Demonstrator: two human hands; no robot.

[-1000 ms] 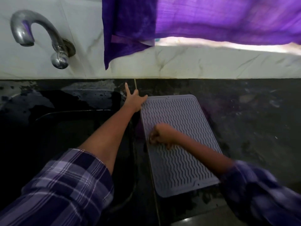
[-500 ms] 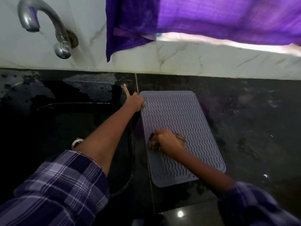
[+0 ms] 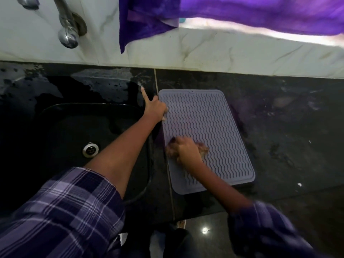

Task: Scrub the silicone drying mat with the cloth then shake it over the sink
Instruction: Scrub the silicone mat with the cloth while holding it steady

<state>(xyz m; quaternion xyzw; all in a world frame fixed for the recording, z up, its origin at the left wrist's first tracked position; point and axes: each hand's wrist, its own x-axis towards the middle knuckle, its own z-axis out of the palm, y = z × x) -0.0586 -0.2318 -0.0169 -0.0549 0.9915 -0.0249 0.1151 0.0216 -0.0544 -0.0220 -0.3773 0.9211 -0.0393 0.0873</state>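
A grey silicone drying mat [image 3: 210, 127] with wavy ridges lies flat on the dark counter, just right of the sink [image 3: 74, 131]. My left hand [image 3: 154, 108] presses on the mat's far left edge, index finger pointing away. My right hand [image 3: 186, 151] is closed on a brownish cloth [image 3: 202, 148] and presses it onto the mat's left middle part. The cloth shows only at both sides of the fist and is blurred.
A chrome tap [image 3: 67, 28] juts from the white marble wall above the black sink, whose drain [image 3: 90, 148] is visible. A purple curtain [image 3: 223, 13] hangs over the wall. The wet dark counter [image 3: 288, 127] extends right of the mat.
My right hand with the cloth has moved along the mat's left half, toward me and slightly right. The left hand stays at the mat's far left edge. The view has tilted down.
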